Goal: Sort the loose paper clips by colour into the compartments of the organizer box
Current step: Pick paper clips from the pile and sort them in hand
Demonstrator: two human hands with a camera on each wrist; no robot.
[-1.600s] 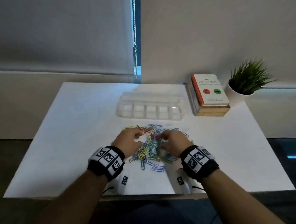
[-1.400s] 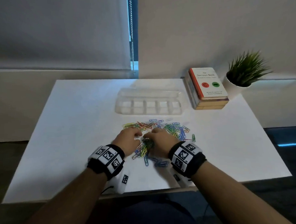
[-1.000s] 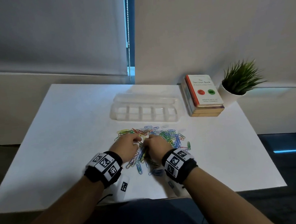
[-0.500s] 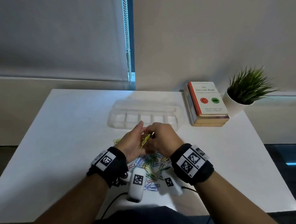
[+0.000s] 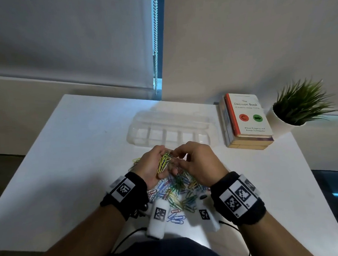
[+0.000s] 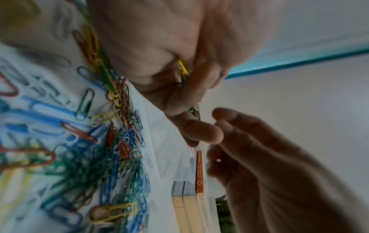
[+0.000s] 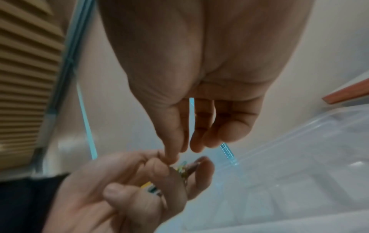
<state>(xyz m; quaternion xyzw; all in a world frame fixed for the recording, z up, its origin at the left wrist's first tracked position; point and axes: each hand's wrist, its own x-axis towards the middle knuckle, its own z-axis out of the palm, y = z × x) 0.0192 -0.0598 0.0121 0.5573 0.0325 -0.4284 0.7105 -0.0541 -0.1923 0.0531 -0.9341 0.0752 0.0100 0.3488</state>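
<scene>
My left hand [image 5: 160, 160] is raised above the table and grips a bunch of yellow and green paper clips [image 5: 163, 162] in curled fingers. In the left wrist view the bunch [image 6: 183, 69] shows between palm and fingers. My right hand [image 5: 181, 155] faces it, fingers loosely bent. In the right wrist view its thumb tip [image 7: 172, 157] touches the left fingers [image 7: 159, 170] at the bunch, and I see no clip between its own fingers. Loose mixed-colour clips [image 5: 177, 192] lie in a pile under both hands. The clear organizer box [image 5: 170, 127] stands open behind them, its compartments empty.
A stack of books [image 5: 246, 121] lies right of the box, with a potted plant [image 5: 300, 105] beyond it. The white table [image 5: 77, 152] has bare surface on the left and right. A blind's bead chain [image 5: 155, 50] hangs at the back wall.
Both hands left the pile and rose. The left hand took up a bunch of yellow and green clips, and the right hand came to meet it.
</scene>
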